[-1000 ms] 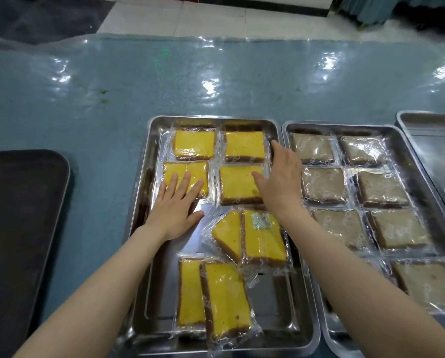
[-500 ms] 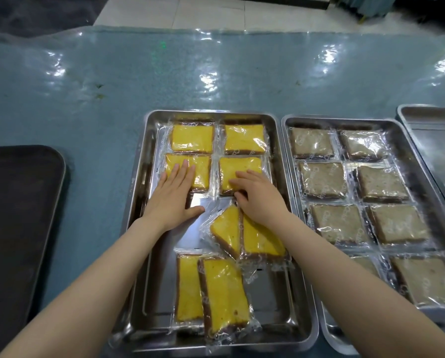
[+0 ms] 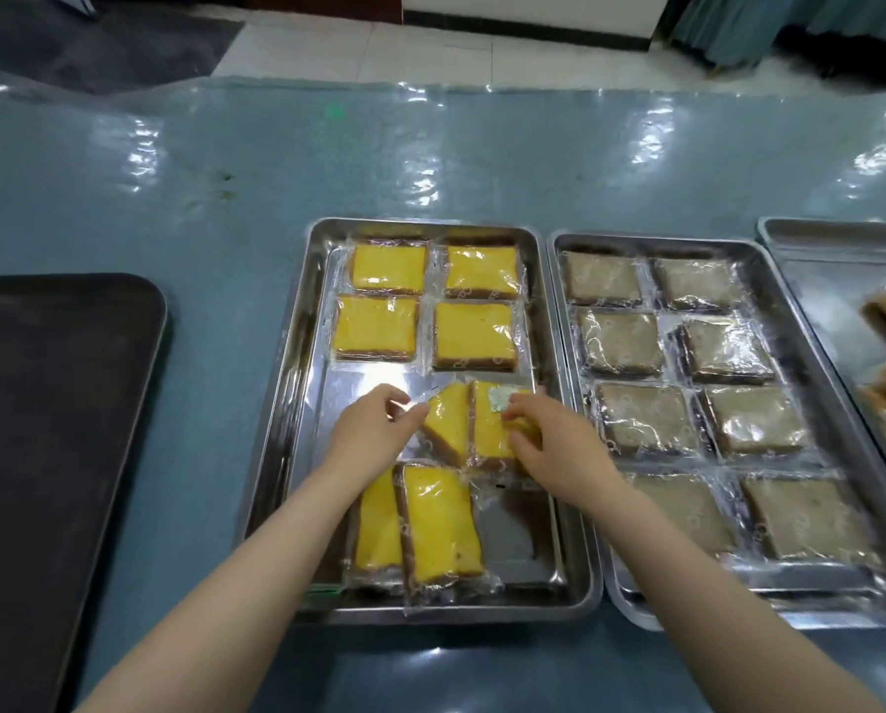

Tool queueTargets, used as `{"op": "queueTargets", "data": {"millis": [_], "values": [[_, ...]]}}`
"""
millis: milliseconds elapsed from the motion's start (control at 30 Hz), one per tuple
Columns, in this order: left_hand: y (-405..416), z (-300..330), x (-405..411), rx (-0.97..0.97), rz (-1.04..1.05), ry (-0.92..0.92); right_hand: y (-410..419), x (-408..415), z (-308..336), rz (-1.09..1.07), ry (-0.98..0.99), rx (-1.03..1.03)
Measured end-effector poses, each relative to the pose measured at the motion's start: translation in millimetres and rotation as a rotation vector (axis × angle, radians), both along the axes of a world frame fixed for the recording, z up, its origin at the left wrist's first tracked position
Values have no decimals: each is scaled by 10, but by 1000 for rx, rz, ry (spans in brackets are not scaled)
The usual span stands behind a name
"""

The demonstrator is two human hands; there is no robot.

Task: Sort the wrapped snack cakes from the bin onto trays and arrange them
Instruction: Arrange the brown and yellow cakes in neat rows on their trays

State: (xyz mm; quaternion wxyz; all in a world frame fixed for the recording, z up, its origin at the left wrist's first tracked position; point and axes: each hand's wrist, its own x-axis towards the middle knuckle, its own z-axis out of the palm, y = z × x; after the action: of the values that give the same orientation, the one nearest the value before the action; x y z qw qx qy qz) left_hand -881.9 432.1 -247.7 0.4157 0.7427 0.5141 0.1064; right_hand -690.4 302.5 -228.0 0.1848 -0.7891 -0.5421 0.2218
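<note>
A steel tray (image 3: 297, 383) holds wrapped yellow snack cakes. Several lie flat in two neat rows at its far end, such as one cake (image 3: 474, 336). In the middle, two tilted yellow cakes lean together: my left hand (image 3: 374, 429) pinches the wrapper edge of the left one (image 3: 448, 419), and my right hand (image 3: 554, 445) grips the right one (image 3: 490, 429), which carries a small label. Two more yellow cakes (image 3: 438, 522) lie lengthwise near the tray's front.
A second steel tray (image 3: 577, 403) to the right is filled with wrapped brown cakes. A third tray (image 3: 816, 249) at the far right holds a few pale wrapped cakes. A dark tray (image 3: 45, 403) lies left on the blue plastic-covered table.
Both hands drew back from the flat rows at the far end to the tilted pair in the middle. Flat before, the left hand now pinches a wrapper; the right grips the labelled cake.
</note>
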Motion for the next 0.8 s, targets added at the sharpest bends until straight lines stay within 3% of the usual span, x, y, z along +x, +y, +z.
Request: {"op": "queueTargets", "data": {"millis": [100,200,333,467,567,700,800], "values": [[-60,64,77,-158,73,-30,-168,-65,9,111,32,-108],[-81,102,70,-185,149,-92,-231,-48,14,197,17,-163],[-78,143,-110,-200,287,-231,-254,-78,-22,119,-7,-59],[-7,138,-403,-212,561,-331,-235,-141,-32,63,-21,65],[45,104,-477,-116,657,-182,-145,-201,27,62,-32,173],[-4,129,-424,-20,589,-97,6,-252,165,-91,16,338],[-80,108,-392,255,406,107,98,-223,256,-346,273,440]]}}
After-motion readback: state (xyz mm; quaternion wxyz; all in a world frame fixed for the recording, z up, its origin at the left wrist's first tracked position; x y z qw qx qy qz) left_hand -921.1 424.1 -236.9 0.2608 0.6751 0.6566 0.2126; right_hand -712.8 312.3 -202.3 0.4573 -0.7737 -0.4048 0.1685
